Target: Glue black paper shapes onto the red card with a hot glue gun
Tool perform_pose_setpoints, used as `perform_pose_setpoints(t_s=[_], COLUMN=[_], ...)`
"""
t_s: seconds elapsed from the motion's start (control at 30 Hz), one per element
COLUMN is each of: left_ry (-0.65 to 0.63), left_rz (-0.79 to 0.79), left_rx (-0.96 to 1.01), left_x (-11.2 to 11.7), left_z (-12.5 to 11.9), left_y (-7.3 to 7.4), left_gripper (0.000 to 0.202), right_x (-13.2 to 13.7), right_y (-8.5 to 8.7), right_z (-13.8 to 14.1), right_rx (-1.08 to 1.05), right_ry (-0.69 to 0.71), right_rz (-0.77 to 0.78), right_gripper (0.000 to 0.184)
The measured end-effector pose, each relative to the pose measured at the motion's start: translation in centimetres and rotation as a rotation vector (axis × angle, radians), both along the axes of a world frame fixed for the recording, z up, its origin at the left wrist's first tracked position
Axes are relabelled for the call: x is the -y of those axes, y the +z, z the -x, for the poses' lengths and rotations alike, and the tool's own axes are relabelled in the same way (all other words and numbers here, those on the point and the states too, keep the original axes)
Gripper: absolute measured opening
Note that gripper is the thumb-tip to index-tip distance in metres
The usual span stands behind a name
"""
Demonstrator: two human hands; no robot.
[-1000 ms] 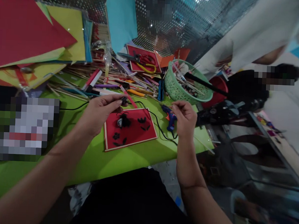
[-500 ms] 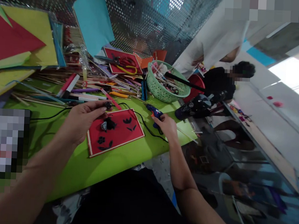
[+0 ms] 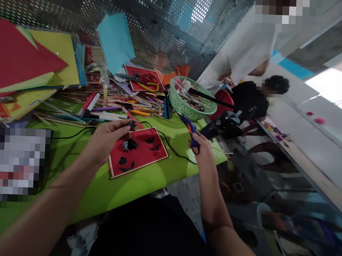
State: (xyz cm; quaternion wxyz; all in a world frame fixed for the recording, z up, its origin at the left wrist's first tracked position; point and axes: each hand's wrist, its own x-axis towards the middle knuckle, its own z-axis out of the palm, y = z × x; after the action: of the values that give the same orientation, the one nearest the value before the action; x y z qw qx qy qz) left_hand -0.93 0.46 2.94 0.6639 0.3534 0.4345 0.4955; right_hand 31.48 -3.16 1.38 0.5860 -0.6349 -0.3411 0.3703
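Observation:
My left hand (image 3: pixel 106 142) pinches a small dark piece (image 3: pixel 132 124) between thumb and fingertips; its exact shape is too small to tell. Below those fingers lies a red panel (image 3: pixel 148 155) with a pale stick frame. Black petal, leaf and flower shapes lie on it, along with a dark lump with a greyish part (image 3: pixel 126 145). My right hand (image 3: pixel 204 145) is closed around the handle of a blue glue gun (image 3: pixel 190 128) with orange parts, its nozzle tilted up and away to the left. A black cord (image 3: pixel 174 152) runs across the table near the panel.
Behind the panel are markers (image 3: pixel 89 105), loose sticks, scissors (image 3: pixel 144 80) and a green basket (image 3: pixel 186 106) of odds and ends. Coloured paper (image 3: pixel 52 56) is stacked at left beside a blurred-out screen-like object (image 3: pixel 13 162). A dark bottle (image 3: pixel 216 124) stands right; other people are beyond.
The glue gun has moved right and its nozzle points more steeply away, with my right hand wrapped further round the handle. My left hand keeps its pinch over the panel. The whole view has shifted slightly.

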Motion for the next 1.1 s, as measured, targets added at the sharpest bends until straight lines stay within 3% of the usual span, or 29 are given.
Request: perform_pose_setpoints(t_s=[0.17,0.43,0.63,0.77,0.9,1.1], left_ry=[-0.012,-0.052,-0.068,-0.067,-0.061,-0.049], left_rz=[-0.036,-0.072,-0.010,-0.021,-0.060,-0.191], left_rx=[-0.029,-0.070,-0.018,-0.020,-0.097,-0.286], left_x=[-0.2,-0.2,-0.1,-0.2,-0.5,-0.8], left_z=[0.0,0.0,0.1,0.3,0.5,0.9], left_y=[-0.5,-0.8,-0.4,-0.5,-0.9,-1.8], left_gripper=[0.038,0.047,0.054,0.054,0.057,0.052], right_x=[1.3,2.2,0.7,-1.0,-2.1,-2.5], right_y=[1.2,2.9,3.7,3.5,3.5,2.7], right_z=[0.9,2.8,5.2,6.5,7.8,8.8], right_rx=[-0.335,-0.376,-0.223,-0.121,-0.022,0.094], right_ry=[0.240,0.511,0.575,0.691,0.797,0.761], right_rz=[0.054,-0.008,-0.024,-0.060,-0.028,0.039], right_gripper=[0.030,0.025,0.028,0.030,0.029,0.032])
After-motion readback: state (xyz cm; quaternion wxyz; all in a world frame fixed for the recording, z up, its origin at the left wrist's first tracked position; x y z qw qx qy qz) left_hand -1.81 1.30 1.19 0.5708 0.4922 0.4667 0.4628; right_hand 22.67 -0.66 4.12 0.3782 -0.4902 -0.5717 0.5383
